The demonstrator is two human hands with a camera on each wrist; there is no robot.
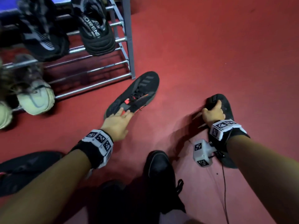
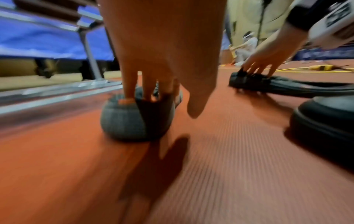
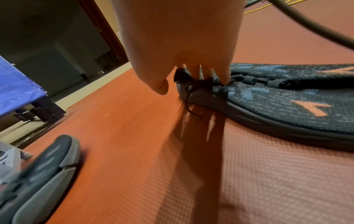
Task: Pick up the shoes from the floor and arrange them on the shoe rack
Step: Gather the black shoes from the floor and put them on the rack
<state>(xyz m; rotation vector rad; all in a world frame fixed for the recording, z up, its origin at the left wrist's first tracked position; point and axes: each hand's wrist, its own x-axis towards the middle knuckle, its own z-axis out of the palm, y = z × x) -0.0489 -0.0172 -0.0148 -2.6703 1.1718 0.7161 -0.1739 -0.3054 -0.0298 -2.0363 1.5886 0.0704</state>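
Observation:
A black shoe with orange lining [image 1: 142,84] [image 2: 122,121] [image 3: 42,166] lies on the red floor beside the shoe rack [image 1: 129,38]. My left hand [image 1: 125,113] [image 2: 172,103] reaches its heel: straight fingers dip into the opening, and the thumb hangs clear. To the right lies a second black shoe [image 1: 226,102] [image 3: 277,109] [image 2: 287,87]. My right hand [image 1: 212,109] [image 3: 187,81] [image 2: 256,71] bends over its upper, fingertips hooked into the laces.
Two black patterned shoes [image 1: 95,33] sit on an upper tier and cream shoes [image 1: 35,97] on the lowest. Another dark shoe [image 1: 24,167] lies at the left. My own black-shod foot [image 1: 160,167] is between my arms. A thin cable [image 1: 224,183] trails from my right wrist.

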